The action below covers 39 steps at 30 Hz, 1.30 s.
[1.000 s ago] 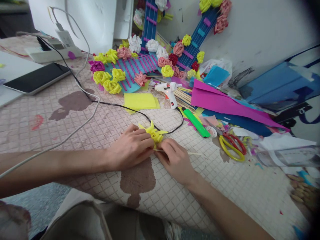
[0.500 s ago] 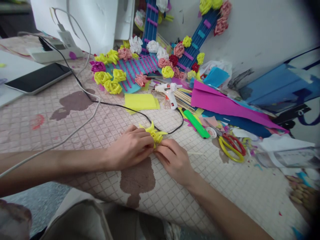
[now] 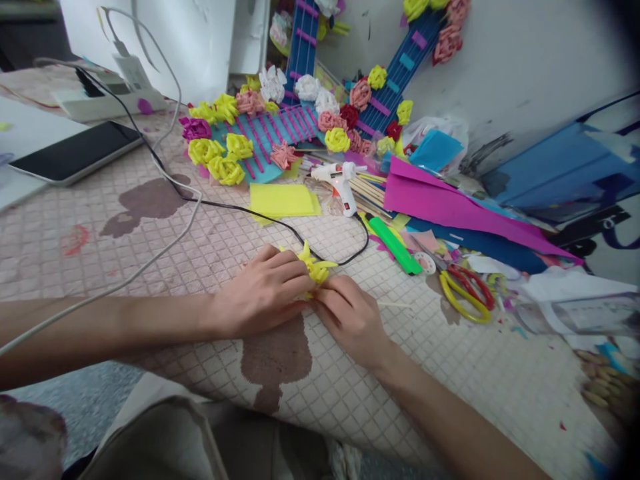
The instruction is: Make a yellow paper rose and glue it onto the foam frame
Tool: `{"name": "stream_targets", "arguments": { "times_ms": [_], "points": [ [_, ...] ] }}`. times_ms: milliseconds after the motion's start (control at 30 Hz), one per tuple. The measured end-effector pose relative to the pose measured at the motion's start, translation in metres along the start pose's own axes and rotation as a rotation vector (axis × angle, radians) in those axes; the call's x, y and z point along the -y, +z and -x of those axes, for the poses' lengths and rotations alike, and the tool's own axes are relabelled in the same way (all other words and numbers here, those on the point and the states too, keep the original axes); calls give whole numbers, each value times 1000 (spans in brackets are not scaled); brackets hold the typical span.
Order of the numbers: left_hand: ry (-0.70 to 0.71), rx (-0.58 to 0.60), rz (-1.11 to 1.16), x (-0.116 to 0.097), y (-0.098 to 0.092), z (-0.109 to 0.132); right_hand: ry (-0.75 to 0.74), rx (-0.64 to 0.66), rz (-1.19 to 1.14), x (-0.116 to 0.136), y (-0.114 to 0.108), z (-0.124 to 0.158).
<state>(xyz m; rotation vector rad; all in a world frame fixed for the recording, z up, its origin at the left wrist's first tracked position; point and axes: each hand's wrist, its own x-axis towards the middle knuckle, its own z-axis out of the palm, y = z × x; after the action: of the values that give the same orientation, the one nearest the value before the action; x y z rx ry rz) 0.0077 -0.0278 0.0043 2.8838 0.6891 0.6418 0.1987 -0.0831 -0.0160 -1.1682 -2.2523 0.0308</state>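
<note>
A yellow paper flower [image 3: 316,268] with curled, pointed petals sits between my two hands, just above the cloth. My left hand [image 3: 267,290] is closed on its left side, fingers bent over the lower petals. From the right, my right hand [image 3: 353,317] pinches the flower's base with thumb and fingers. Part of the base is hidden behind the fingers. A thin pale stick [image 3: 395,305] shows to the right of my right hand; whether it is held I cannot tell. Beyond the flower lies a stack of yellow paper [image 3: 283,201].
A white glue gun [image 3: 341,187] with a black cord [image 3: 250,212] stands behind my hands. To the right lie a green cutter [image 3: 395,245], scissors [image 3: 467,293] and magenta paper [image 3: 450,207]. Paper-flower decorations [image 3: 265,137] fill the back. A phone [image 3: 75,153] rests at left, near a grey cable [image 3: 173,247].
The view has shifted very slightly. Both hands keep their grip on the yellow paper flower, with almost no visible movement.
</note>
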Motion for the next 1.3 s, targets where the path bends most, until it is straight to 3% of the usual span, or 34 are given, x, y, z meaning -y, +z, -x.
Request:
{"name": "stream_targets", "arguments": {
  "times_ms": [333,867,1033,1300],
  "points": [
    [47,17,-79,-1,-1,1,70,1,-41,-1,2,1],
    [39,35,-141,-2,-1,4,8,53,58,1,0,1],
    [57,49,-176,0,0,6,56,6,45,1,1,2],
    [58,3,-228,-2,0,6,18,34,126,1,1,2]
  ]
}}
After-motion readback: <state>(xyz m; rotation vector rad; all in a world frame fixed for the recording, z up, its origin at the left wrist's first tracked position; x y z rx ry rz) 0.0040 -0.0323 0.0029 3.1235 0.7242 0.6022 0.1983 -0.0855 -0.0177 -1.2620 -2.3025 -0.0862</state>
